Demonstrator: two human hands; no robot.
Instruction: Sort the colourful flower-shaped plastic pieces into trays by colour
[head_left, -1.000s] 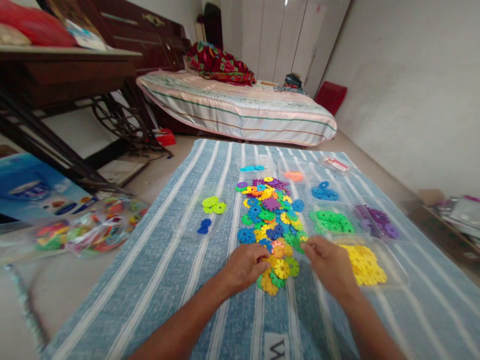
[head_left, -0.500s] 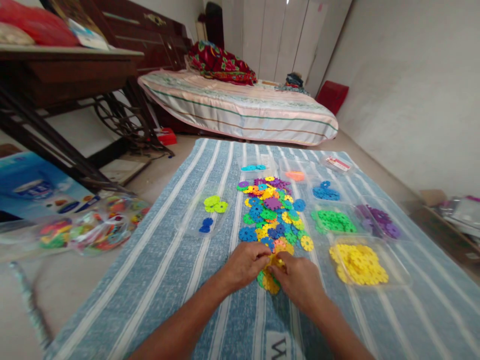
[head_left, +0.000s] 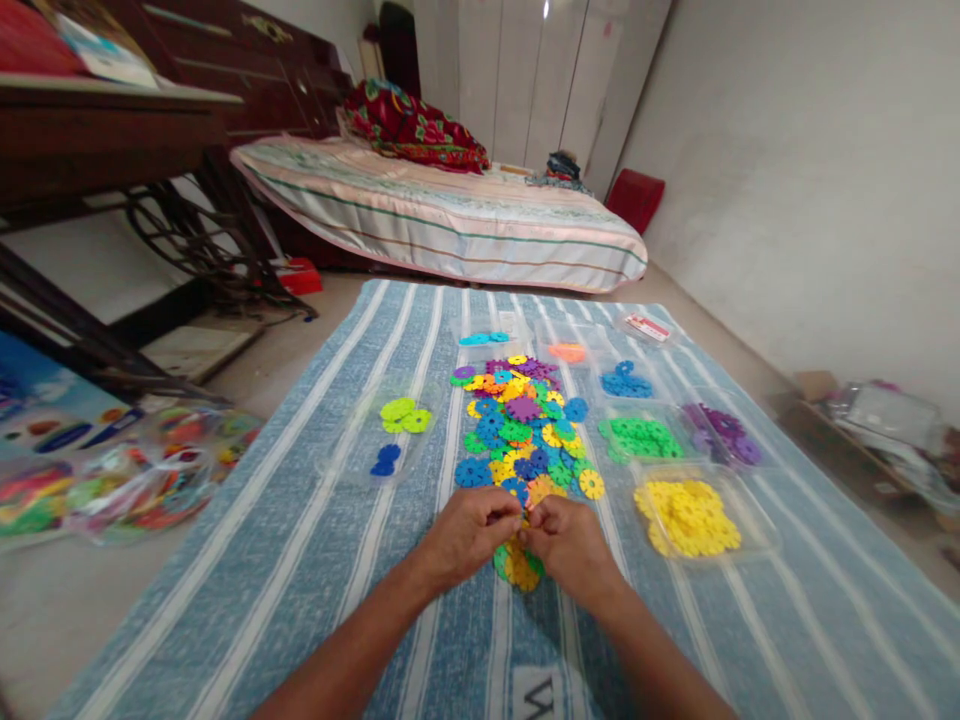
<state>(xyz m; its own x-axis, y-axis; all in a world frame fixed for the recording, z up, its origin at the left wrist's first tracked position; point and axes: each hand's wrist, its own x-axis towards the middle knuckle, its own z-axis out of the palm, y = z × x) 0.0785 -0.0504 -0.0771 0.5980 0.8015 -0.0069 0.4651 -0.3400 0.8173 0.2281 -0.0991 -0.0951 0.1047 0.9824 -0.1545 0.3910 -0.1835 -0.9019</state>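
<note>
My left hand (head_left: pixel 476 528) and my right hand (head_left: pixel 571 540) meet fingertip to fingertip over the near end of a pile of notched plastic flower discs (head_left: pixel 523 408). Both are closed in a pinch. A bit of yellow shows between the fingertips, from a plastic flower disc mostly hidden by the fingers. Just below them lie yellow and green discs (head_left: pixel 523 568). To the right, a clear tray holds yellow discs (head_left: pixel 688 516). Beyond it are trays with green discs (head_left: pixel 641 438), purple discs (head_left: pixel 726 432) and blue discs (head_left: pixel 625 380).
Left of the pile, a clear tray holds lime discs (head_left: pixel 405 414) and dark blue discs (head_left: pixel 385 460). Farther trays hold light blue discs (head_left: pixel 484 339) and orange discs (head_left: pixel 567 352). A striped cloth (head_left: pixel 300 520) covers the table. Bags of colourful pieces (head_left: pixel 142 490) lie on the left.
The view has swung slightly right, so the scene sits farther left. My hands stay pinched together over the near end of the pile, and less yellow shows between them.
</note>
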